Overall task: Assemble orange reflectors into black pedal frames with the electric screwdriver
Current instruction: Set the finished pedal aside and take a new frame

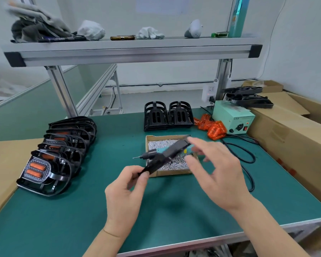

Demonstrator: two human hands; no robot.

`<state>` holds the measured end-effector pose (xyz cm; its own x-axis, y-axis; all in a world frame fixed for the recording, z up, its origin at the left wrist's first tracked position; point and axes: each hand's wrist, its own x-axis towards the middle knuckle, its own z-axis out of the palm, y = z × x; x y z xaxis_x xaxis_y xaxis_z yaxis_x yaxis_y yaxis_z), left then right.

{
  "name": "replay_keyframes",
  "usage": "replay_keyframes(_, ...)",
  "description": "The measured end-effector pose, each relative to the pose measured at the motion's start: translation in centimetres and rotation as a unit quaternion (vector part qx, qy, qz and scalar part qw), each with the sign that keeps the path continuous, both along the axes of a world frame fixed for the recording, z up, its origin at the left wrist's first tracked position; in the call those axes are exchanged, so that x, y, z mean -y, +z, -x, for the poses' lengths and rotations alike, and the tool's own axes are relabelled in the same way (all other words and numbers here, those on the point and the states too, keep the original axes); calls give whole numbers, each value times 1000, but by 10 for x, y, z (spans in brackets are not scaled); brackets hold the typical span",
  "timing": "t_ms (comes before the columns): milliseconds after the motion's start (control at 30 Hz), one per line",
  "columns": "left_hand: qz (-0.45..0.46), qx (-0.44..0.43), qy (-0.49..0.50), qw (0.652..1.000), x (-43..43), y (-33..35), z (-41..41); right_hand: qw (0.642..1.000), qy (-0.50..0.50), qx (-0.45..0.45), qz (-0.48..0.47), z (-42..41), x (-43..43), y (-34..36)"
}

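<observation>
My left hand (127,190) pinches the near end of a black pedal frame (165,156), held tilted above the screw box (152,175). My right hand (215,166) hovers beside the frame's far end, fingers spread and blurred, holding nothing. The electric screwdriver (148,155) lies across the box of small screws, its tip pointing left. Loose orange reflectors (211,127) are piled at the back right. Two stacks of empty black frames (168,115) stand behind the box. A row of assembled pedals with orange reflectors (52,158) lies at the left.
A pale green power unit (233,117) sits at the back right, its black cable (246,164) looping over the green mat. Cardboard boxes (295,138) flank the right edge, another (2,164) the left. More black frames (246,96) lie on the right box. An aluminium shelf (133,51) spans overhead.
</observation>
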<state>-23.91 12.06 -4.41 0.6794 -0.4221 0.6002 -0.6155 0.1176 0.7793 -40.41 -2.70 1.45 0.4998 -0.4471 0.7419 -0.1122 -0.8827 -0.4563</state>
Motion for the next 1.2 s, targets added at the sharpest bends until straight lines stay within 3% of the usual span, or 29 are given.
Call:
replay_keyframes(100,26,-178,-74,981,-1,-1,0,995,-50,-4,-88,1,19,-11)
replay_keyframes(200,42,-306,-155,938,-5,-2,-4,982,-69,-55,-169,-2,30,-27)
replay_keyframes(300,20,-376,-208,903,-6,-2,-5,964,-52,-103,-239,-4,36,-37)
replay_keyframes(400,-34,-415,-198,887,-5,-4,-8,949,-39,-121,-290,-3,39,-46)
replay_keyframes(467,-118,-384,-149,903,-5,-6,-9,935,-32,-127,-330,-1,41,-52)
replay_keyframes(533,-250,-265,-89,927,-6,-9,-10,924,-30,-134,-358,0,42,-54)
replay_keyframes(700,-413,-61,-15,909,-7,-4,-11,922,-46,-166,-347,6,42,-54)
replay_keyframes(900,-475,5,-23,880,-6,-3,-16,914,-50,-275,-296,16,41,-59)
replay_keyframes(1067,-534,51,-18,844,-4,-3,-22,918,-59,-309,-242,16,38,-53)
replay_keyframes(1133,-533,69,3,843,-1,-2,-23,927,-59,-285,-236,17,43,-45)
replay_keyframes(1200,-487,57,44,871,3,-4,-25,945,-61,-214,-240,14,55,-35)
